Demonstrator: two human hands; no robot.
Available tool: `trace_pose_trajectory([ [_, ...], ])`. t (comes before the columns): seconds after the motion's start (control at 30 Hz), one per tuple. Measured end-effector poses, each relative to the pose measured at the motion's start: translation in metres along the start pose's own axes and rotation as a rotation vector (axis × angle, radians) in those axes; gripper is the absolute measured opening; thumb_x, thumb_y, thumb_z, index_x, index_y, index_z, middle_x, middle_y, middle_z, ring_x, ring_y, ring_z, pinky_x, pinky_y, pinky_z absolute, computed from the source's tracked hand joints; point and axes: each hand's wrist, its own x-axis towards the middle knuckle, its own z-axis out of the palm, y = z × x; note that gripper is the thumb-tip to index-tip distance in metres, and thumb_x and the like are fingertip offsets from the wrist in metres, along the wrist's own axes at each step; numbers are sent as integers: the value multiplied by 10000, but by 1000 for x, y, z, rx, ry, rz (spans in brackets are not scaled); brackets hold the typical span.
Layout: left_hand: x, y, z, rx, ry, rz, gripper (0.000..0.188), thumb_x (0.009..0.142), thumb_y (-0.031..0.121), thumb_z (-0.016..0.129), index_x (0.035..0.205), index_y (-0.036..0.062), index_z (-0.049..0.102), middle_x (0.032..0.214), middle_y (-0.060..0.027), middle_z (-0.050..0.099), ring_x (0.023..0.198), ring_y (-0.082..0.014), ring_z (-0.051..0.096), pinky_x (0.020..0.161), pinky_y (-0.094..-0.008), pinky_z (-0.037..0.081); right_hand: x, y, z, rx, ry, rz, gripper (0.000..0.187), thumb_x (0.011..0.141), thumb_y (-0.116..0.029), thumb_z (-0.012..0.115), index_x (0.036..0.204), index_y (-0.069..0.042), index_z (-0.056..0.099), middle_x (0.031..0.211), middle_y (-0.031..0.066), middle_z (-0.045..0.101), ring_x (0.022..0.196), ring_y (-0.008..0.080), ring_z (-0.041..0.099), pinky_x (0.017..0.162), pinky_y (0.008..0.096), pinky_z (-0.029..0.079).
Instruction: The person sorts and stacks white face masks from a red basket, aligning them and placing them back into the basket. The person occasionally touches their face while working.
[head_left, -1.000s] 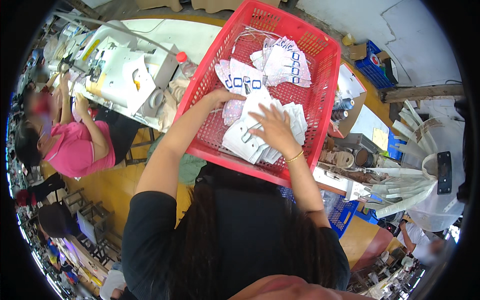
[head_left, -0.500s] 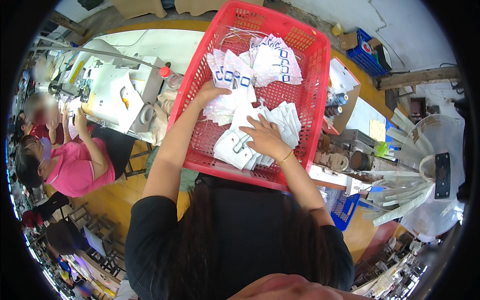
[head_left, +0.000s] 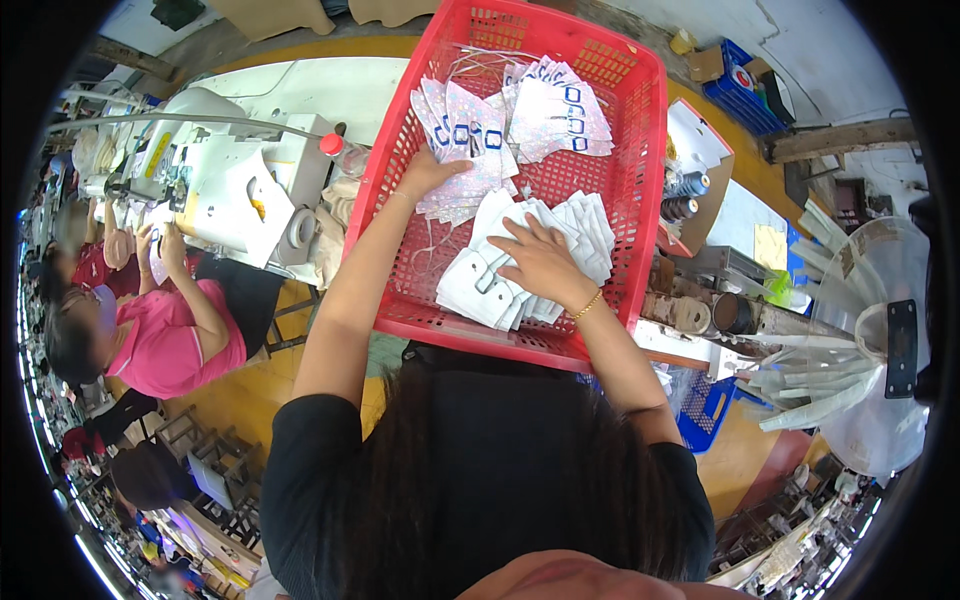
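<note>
Lying splayed atop white pcs [head_left: 500, 302], R hand [head_left: 545, 260]; L hand [head_left: 436, 178], thumb on patterned pcs [head_left: 484, 178], fingers partly hidden, grip unclear

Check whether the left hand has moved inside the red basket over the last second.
Yes. Judged against the red basket, the left hand has shifted away from the near rim, toward the far end and slightly leftward.

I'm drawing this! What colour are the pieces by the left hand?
The pieces are speckled pinkish white with blue outlines; best view: head.
</note>
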Motion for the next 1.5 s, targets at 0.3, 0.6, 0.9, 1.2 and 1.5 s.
trace_pose_trajectory([
  [0.3, -37, 12, -21, -22, 14, 20, 409, 814, 99, 570, 1186, -68, 541, 1136, -198, 615, 1042, -243, 591, 887, -311, 446, 92, 4, -18, 376, 174, -31, 542, 832, -399, 632, 1167, 24, 587, 1180, 191, 601, 1071, 336, 591, 877, 384, 472],
  [0.6, -39, 30, -13, -1018, 26, -323, 491, 864, 104, 457, 1321, 92, 277, 1016, -169, 518, 864, -355, 588, 702, -443, 525, 198, 27, 12, 748, 355, 350, 652, 670, -457, 767, 1030, 70, 637, 964, 187, 646, 847, 232, 628, 707, 326, 486],
  [0.9, -25, 2, 14, 110, 260, -157, 437, 777, 165, 604, 1163, -22, 517, 1053, -224, 611, 945, -330, 612, 793, -408, 490, 171, 38, 9, 1290, 492, 437, 376, 699, -88, 632, 1044, 43, 557, 855, 70, 619, 688, 160, 583, 627, 284, 470],
  [1.2, -33, 33, 2, -831, -198, -175, 248, 875, 227, 515, 1033, 48, 581, 910, -70, 601, 819, -172, 553, 727, -341, 453, 162, 51, 6, 1453, 224, 336, 263, 826, -134, 651, 1067, -46, 593, 924, 32, 637, 786, 151, 600, 688, 309, 492],
  [1.5, -40, 59, -14, -874, -349, -27, 287, 837, 335, 696, 825, 65, 600, 733, -8, 585, 636, -102, 521, 590, -224, 409, 143, 30, -19, 1635, 217, 143, 313, 881, -237, 640, 1101, -29, 563, 957, 37, 618, 831, 138, 593, 708, 315, 495],
])
